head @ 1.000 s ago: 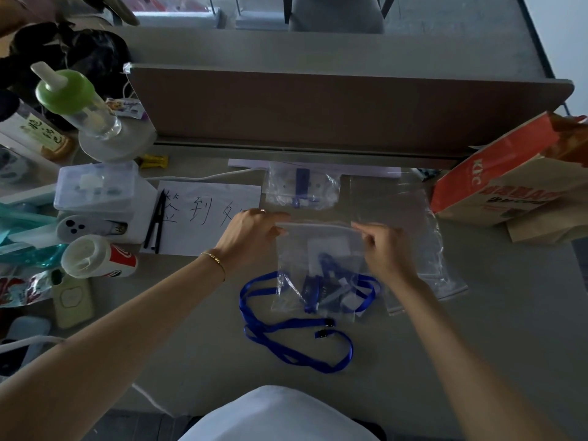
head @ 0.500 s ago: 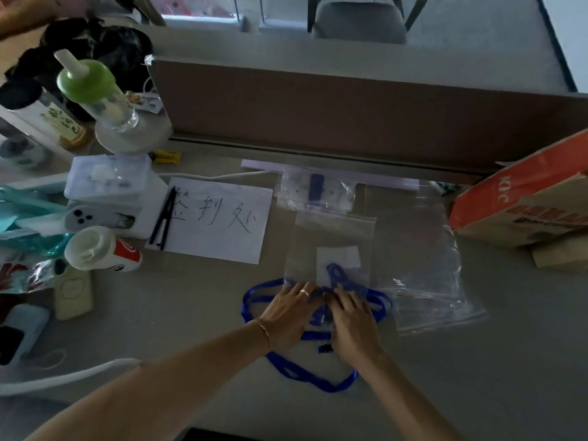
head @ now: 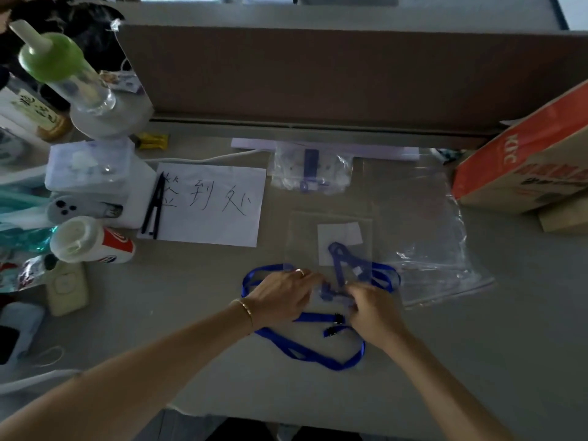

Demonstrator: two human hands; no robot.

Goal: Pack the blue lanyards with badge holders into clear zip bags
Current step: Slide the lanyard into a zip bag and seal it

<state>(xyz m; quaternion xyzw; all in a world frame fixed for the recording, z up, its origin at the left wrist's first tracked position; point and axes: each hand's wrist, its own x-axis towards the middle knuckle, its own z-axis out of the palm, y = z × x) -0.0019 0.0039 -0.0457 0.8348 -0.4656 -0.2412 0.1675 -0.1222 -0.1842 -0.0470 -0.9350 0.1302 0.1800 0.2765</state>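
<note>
A clear zip bag lies flat at the desk's middle, with a white card and part of a blue lanyard inside it. The rest of the strap loops out over the desk toward me, its black clips lying between my wrists. My left hand rests on the bag's near edge, fingers fairly flat over the strap. My right hand pinches the lanyard at that same edge with curled fingers. Behind lies a packed bag holding a lanyard and a badge holder.
More clear bags lie to the right. A red and brown paper bag stands at the far right. To the left are a handwritten paper sign, a cup, a plastic box and a green-capped bottle. A brown partition closes the back.
My hands have come down from the bag's far edge to its near edge, and the bag now lies flat on the desk. In the last half second they barely shifted.
</note>
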